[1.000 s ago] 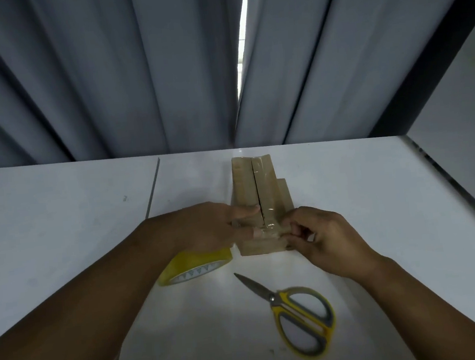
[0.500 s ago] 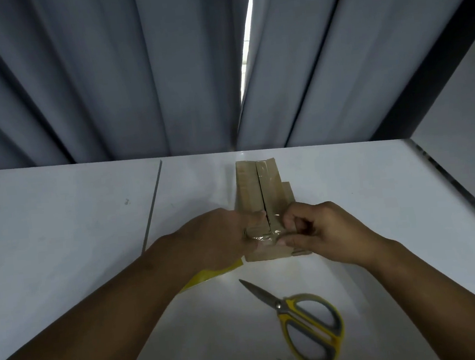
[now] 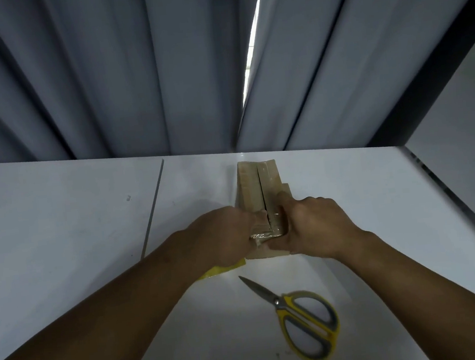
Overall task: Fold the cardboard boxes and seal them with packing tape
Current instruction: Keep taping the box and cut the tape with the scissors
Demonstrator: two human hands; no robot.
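My left hand [image 3: 227, 233] and right hand [image 3: 313, 227] grip the box [image 3: 256, 186], pressing tape [image 3: 267, 231] over its near end; the seam beyond looks unsealed.

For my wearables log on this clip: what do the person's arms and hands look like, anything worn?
The left forearm and right forearm are bare to the frame edge, no sleeves showing. The left hand and right hand are ungloved; no ring, watch or bracelet is visible on either.
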